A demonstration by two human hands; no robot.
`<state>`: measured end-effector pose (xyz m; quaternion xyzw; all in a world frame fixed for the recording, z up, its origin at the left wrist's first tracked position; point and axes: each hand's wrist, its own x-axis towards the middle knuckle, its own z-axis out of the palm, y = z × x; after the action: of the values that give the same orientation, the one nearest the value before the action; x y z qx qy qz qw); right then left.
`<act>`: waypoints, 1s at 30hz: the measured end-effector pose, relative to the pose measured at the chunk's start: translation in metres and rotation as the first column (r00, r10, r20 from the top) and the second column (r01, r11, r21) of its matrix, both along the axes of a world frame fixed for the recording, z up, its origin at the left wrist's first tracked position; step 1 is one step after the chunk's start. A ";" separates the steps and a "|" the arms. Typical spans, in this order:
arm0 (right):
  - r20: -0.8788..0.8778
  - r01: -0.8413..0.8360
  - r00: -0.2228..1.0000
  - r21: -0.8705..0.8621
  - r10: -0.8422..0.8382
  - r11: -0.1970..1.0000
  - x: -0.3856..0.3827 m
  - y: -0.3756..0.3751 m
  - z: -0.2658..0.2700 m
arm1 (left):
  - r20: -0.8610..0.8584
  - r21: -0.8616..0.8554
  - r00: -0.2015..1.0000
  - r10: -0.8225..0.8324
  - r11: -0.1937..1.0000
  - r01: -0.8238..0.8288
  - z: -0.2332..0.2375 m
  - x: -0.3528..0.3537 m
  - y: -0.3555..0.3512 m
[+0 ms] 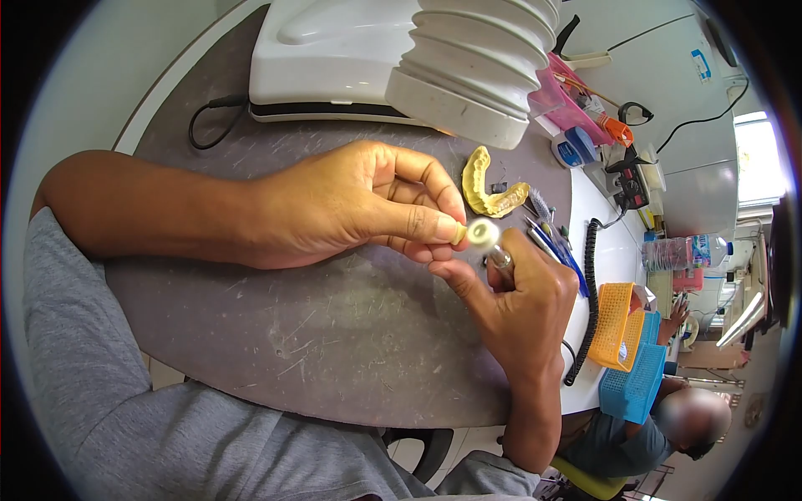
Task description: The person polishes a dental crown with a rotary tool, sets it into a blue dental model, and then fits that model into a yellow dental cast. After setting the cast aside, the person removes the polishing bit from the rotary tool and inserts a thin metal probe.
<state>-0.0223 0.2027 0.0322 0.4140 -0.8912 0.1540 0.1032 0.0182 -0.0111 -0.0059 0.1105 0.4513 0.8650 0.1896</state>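
My left hand (pixel 368 200) pinches a small yellowish piece (pixel 460 235) between thumb and fingertips; its exact kind is too small to tell. Against or very near it is a round white polishing wheel (pixel 482 233), its edge blurred. The wheel sits at the tip of a metallic rotary handpiece (pixel 501 259), mostly hidden by my right hand (pixel 526 305), which is closed around it. Both hands meet above the grey work surface, their fingertips close together. Just beyond them lies a yellow horseshoe-shaped dental cast (pixel 478 188).
A white hose nozzle (pixel 459 108) hangs above the cast, beside a white machine (pixel 334 75). Pens and thin tools (pixel 555 250) lie right of my hands, near a coiled black cord (pixel 590 292). Orange (pixel 614 321) and blue baskets (pixel 631 380) stand further right, near another person (pixel 622 447).
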 end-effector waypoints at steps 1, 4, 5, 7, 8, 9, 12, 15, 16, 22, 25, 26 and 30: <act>-0.001 0.028 1.000 -0.005 -0.029 1.000 0.000 0.000 0.001 | -0.010 0.000 1.000 0.002 1.000 -0.002 0.001 0.000 0.000; 0.005 0.038 0.999 0.000 -0.038 0.999 -0.001 0.000 0.000 | 0.038 -0.044 0.998 0.041 0.998 -0.039 0.006 0.003 0.002; 0.005 0.038 0.999 0.000 -0.038 0.999 0.000 0.000 0.000 | 0.038 -0.043 0.998 0.040 0.998 -0.038 0.006 0.003 0.002; 0.009 0.027 1.000 -0.011 -0.027 1.000 0.000 -0.001 0.001 | 0.038 -0.037 0.999 0.024 0.999 -0.022 0.004 0.002 0.001; 0.009 0.027 1.000 -0.011 -0.026 1.000 0.000 -0.001 0.001 | 0.039 -0.037 0.999 0.024 0.999 -0.023 0.002 0.002 0.000; 0.005 0.019 1.000 -0.013 -0.019 1.000 0.000 -0.001 0.001 | 0.041 -0.030 0.999 0.024 0.999 -0.023 0.002 0.001 0.000; 0.009 0.010 1.000 -0.015 -0.010 1.000 0.001 -0.001 0.001 | 0.034 -0.029 0.999 0.022 0.999 -0.021 0.001 0.001 0.000; 0.026 0.001 1.000 -0.015 -0.001 1.000 0.001 -0.001 0.001 | 0.021 -0.034 1.000 0.019 0.999 -0.018 0.001 0.001 0.001; 0.037 -0.005 0.999 -0.016 0.006 1.000 0.002 -0.001 0.001 | 0.019 -0.032 1.000 0.016 0.999 -0.016 0.000 0.001 0.001; 0.027 0.009 1.000 -0.012 -0.008 1.000 0.000 0.000 0.000 | 0.044 -0.047 0.999 0.031 0.998 -0.029 0.002 0.001 0.001; 0.025 -0.003 1.000 -0.025 0.004 1.000 0.002 -0.001 0.000 | 0.037 -0.021 0.999 0.025 0.999 -0.024 0.002 0.001 0.001; 0.025 -0.003 1.000 -0.025 0.004 1.000 0.002 -0.001 0.000 | 0.037 -0.021 0.999 0.025 0.999 -0.024 0.002 0.001 0.001; 0.031 0.004 1.000 -0.021 -0.003 1.000 0.002 -0.001 0.000 | 0.052 -0.034 0.998 0.033 0.999 -0.031 0.003 0.002 0.000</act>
<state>-0.0206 0.2019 0.0320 0.4088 -0.8918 0.1696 0.0941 0.0198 -0.0107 -0.0031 0.0775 0.4623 0.8628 0.1893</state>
